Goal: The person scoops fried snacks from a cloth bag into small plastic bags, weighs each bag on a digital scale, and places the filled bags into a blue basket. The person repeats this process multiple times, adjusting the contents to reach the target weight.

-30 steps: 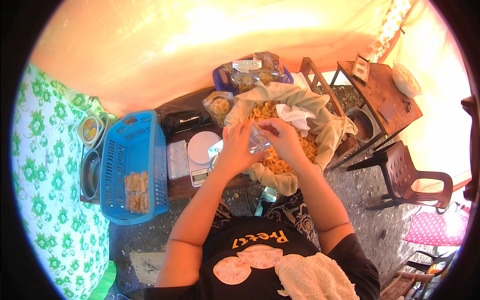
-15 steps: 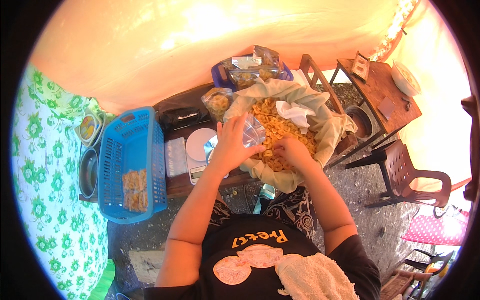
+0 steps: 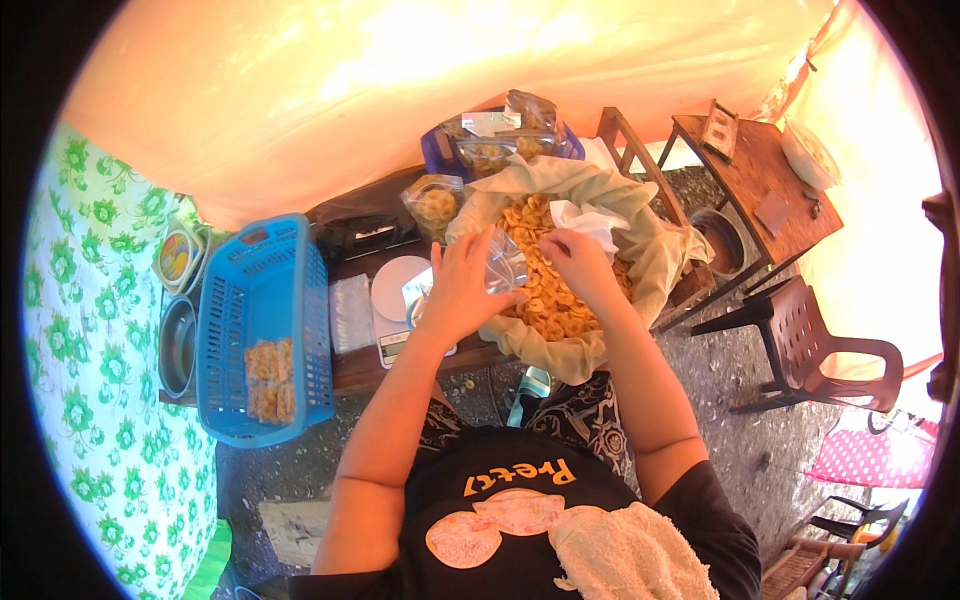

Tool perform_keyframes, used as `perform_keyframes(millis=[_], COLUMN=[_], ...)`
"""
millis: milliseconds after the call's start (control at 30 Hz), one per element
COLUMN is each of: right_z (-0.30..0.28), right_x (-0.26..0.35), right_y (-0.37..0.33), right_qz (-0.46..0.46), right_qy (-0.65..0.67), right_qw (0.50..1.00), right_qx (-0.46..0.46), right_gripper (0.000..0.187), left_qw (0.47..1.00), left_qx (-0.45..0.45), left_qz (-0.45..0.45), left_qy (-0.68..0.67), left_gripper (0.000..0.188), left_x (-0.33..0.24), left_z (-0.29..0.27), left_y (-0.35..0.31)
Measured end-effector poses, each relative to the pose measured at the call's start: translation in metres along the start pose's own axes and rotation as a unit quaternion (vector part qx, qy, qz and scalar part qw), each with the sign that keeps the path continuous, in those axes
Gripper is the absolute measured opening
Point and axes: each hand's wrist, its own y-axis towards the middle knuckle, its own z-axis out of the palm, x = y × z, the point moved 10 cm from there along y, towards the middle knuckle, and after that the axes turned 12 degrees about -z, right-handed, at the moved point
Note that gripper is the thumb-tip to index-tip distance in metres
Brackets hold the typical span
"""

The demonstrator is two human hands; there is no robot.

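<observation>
My left hand (image 3: 462, 285) holds a small clear plastic bag (image 3: 504, 270) at the near left rim of a large basket (image 3: 655, 262) lined with pale cloth. The basket is full of yellow-orange fried chips (image 3: 545, 285). My right hand (image 3: 578, 262) is over the chips, fingers curled just right of the bag's mouth, below a white paper (image 3: 588, 220) lying on the chips. Whether it holds chips I cannot tell. A white round-topped kitchen scale (image 3: 398, 300) stands on the dark wooden bench just left of my left hand.
A blue plastic crate (image 3: 262, 330) with packed chip bags sits at the left end of the bench. Filled clear bags (image 3: 436, 203) and a blue tub (image 3: 498, 140) stand behind the basket. A wooden table (image 3: 760, 190) and a brown plastic chair (image 3: 810, 345) are at right.
My two hands, which met at the bag's mouth a second ago, have parted. The right hand dipped into the chips and has come back up toward the bag.
</observation>
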Motion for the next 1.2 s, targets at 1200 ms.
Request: perform_keyframes(millis=[1200], right_z=[-0.006], right_x=[0.013], right_y=[0.02], right_qz=[-0.029], right_qy=[0.052], right_qw=[0.992], right_qx=[0.108], right_gripper=[0.023], left_qw=[0.999], left_qx=[0.004], left_qz=[-0.005], left_qy=[0.041], left_gripper=[0.097], left_x=[0.008], left_z=[0.004], left_y=[-0.008])
